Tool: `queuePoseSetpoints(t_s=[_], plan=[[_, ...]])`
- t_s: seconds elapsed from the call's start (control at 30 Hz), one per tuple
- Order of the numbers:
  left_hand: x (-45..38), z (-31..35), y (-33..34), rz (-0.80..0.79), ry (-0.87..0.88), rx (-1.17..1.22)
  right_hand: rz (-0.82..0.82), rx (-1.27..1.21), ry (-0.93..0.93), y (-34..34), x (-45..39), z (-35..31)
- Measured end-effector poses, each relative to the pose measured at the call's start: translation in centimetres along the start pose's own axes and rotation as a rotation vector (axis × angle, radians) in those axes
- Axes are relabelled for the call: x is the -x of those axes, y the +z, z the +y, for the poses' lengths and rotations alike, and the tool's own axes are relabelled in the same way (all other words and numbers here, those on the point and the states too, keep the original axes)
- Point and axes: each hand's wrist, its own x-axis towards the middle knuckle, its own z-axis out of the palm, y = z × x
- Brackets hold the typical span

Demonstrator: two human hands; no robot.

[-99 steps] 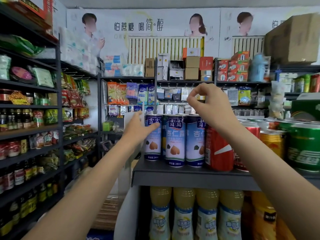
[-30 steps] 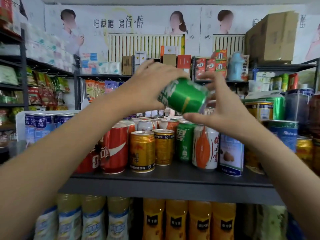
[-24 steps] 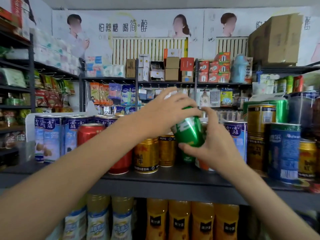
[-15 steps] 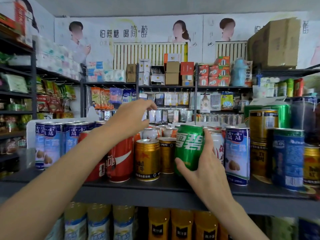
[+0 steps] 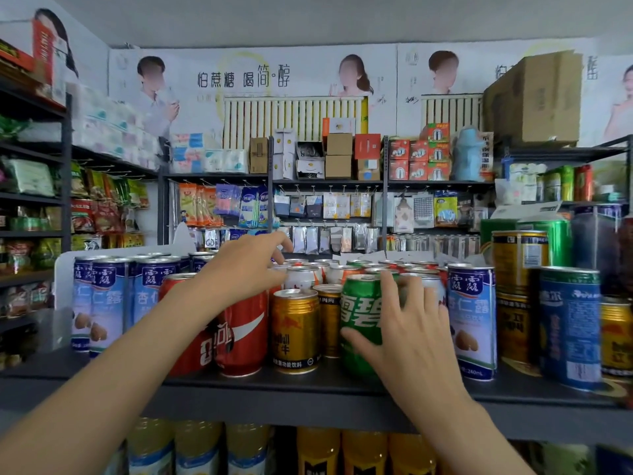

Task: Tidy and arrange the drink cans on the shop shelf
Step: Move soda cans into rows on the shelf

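A green soda can (image 5: 359,313) stands upright at the front of the dark shelf (image 5: 308,385), between gold cans (image 5: 296,330) and a tall blue-white almond drink can (image 5: 472,320). My right hand (image 5: 407,323) grips the green can, thumb on its front and fingers round its right side. My left hand (image 5: 246,269) hovers over a red cola can (image 5: 243,334). Its loosely bent fingers reach toward the white cans (image 5: 301,275) behind and hold nothing. More blue-white cans (image 5: 102,303) stand at the left end.
Stacked gold cans (image 5: 517,265) and a blue can (image 5: 570,327) crowd the shelf's right end. Juice bottles (image 5: 363,450) fill the shelf below. Racks of snacks and boxes line the aisle behind and to the left.
The green can went from tilted in both hands to upright on the shelf front. My left hand let go and moved left above the red can. My right hand stayed on the green can.
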Motion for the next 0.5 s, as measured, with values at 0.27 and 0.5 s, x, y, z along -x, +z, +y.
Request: queuePoseSetpoints(t_s=[0.27, 0.5], plan=[[-0.6, -1.5, -1.6, 0.007, -0.02, -0.004, -0.307, -0.299, -0.191, -2.2, -8.8, -1.8], [-0.6, -4.2, -2.5, -0.006, -0.071, -0.028, -0.631, -0.605, -0.221, 0.8, -12.3, -3.9]])
